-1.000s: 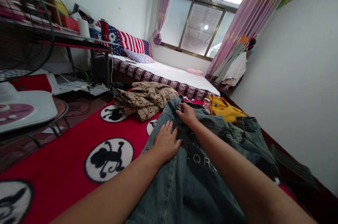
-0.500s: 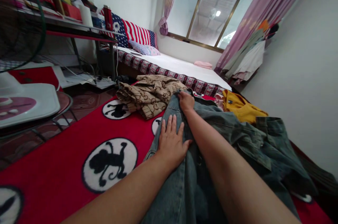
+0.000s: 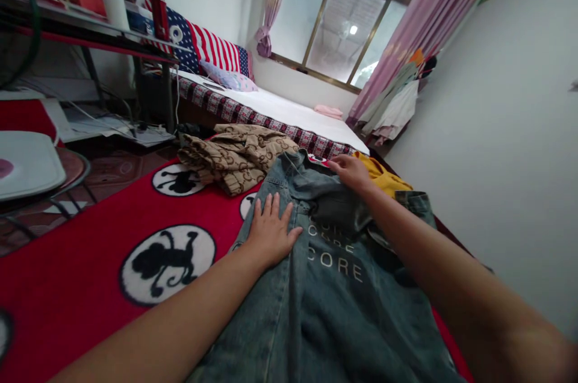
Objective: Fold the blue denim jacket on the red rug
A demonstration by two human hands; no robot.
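A blue-grey denim jacket (image 3: 316, 311) with pale lettering lies spread on a red blanket (image 3: 81, 286) printed with monkey figures in white circles. My left hand (image 3: 270, 229) rests flat on the jacket's left side, fingers spread. At the jacket's top edge, near the collar, my right hand (image 3: 350, 172) pinches the denim between thumb and fingers. Part of the jacket's right side is hidden under my right forearm.
Beyond the jacket lies a crumpled tan patterned garment (image 3: 244, 154). A mustard-yellow garment (image 3: 383, 172) sits behind my right hand. At the left stand a white-topped stool (image 3: 31, 166) and a cluttered desk (image 3: 90, 34). A bed (image 3: 280, 109) is below the window.
My right hand has moved right along the collar, drawing the denim across and uncovering the lettering. My left hand stays pressed on the jacket. The view has shifted rightward.
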